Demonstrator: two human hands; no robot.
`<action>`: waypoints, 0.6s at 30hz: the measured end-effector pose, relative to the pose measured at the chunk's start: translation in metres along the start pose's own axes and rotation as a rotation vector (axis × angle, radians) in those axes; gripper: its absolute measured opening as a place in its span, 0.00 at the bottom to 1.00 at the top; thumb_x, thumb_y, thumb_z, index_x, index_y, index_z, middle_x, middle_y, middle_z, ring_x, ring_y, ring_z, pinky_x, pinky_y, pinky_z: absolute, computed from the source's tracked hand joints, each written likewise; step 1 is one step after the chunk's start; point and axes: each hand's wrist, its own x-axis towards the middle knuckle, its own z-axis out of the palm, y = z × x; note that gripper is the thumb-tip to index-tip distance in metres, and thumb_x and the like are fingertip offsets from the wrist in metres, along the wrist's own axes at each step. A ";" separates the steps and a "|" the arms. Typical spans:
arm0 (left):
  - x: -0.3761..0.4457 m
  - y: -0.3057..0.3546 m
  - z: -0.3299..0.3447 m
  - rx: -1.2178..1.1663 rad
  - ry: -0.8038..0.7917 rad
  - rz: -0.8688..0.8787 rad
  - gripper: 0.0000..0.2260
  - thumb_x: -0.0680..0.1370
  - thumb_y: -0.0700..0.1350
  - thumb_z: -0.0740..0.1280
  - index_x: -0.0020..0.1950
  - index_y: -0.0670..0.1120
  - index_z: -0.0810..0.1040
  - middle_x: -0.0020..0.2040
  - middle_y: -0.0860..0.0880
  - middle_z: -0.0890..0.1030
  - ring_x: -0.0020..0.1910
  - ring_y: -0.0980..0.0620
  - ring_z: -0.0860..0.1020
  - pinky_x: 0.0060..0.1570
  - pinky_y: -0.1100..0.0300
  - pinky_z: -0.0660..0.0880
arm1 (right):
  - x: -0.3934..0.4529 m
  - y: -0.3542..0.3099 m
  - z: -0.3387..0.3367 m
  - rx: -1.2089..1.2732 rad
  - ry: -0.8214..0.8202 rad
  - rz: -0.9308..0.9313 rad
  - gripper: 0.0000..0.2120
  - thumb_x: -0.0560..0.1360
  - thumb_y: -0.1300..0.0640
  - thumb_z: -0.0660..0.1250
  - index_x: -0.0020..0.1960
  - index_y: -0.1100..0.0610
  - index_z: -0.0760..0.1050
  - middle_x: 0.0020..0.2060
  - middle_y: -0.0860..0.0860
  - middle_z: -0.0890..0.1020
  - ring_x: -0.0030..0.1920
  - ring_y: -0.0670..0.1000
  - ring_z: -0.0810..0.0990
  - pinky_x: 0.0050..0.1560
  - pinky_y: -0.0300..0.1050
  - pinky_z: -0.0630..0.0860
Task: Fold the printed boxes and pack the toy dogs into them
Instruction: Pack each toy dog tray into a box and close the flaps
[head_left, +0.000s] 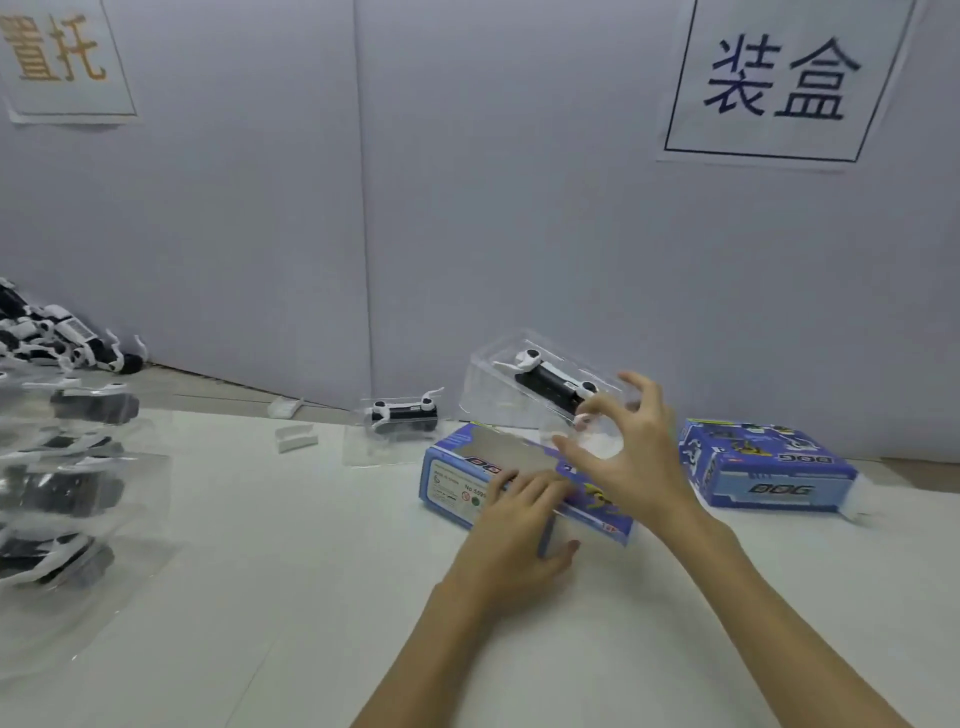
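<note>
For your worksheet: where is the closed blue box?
In the head view, the closed blue box lies on the table's right side, just right of the right hand.

The box (524, 478) under my left hand (514, 540) is blue with white panels and yellow print. Right of it, a second box (769, 473) is the same blue. Behind it, the toy dog (553, 384) is black and white in a clear tray (498, 395).
</note>
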 end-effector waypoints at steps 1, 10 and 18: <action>0.001 -0.003 0.001 -0.013 0.023 -0.017 0.23 0.75 0.54 0.72 0.69 0.51 0.73 0.66 0.55 0.78 0.68 0.55 0.73 0.73 0.47 0.62 | -0.007 0.015 -0.009 0.011 0.035 0.055 0.14 0.69 0.42 0.80 0.45 0.37 0.75 0.72 0.51 0.66 0.70 0.57 0.67 0.63 0.48 0.66; 0.010 -0.012 -0.011 0.213 0.344 0.180 0.05 0.83 0.42 0.66 0.48 0.48 0.73 0.73 0.46 0.78 0.72 0.45 0.76 0.67 0.41 0.73 | -0.049 0.084 -0.007 0.489 0.170 0.407 0.10 0.74 0.53 0.78 0.40 0.52 0.78 0.47 0.53 0.82 0.51 0.57 0.78 0.48 0.50 0.75; 0.006 -0.019 -0.022 0.151 0.406 0.097 0.10 0.80 0.34 0.71 0.60 0.42 0.85 0.70 0.46 0.79 0.67 0.43 0.79 0.67 0.44 0.76 | -0.054 0.080 -0.002 0.791 0.207 0.601 0.10 0.75 0.48 0.76 0.47 0.53 0.82 0.39 0.43 0.84 0.42 0.51 0.78 0.46 0.48 0.76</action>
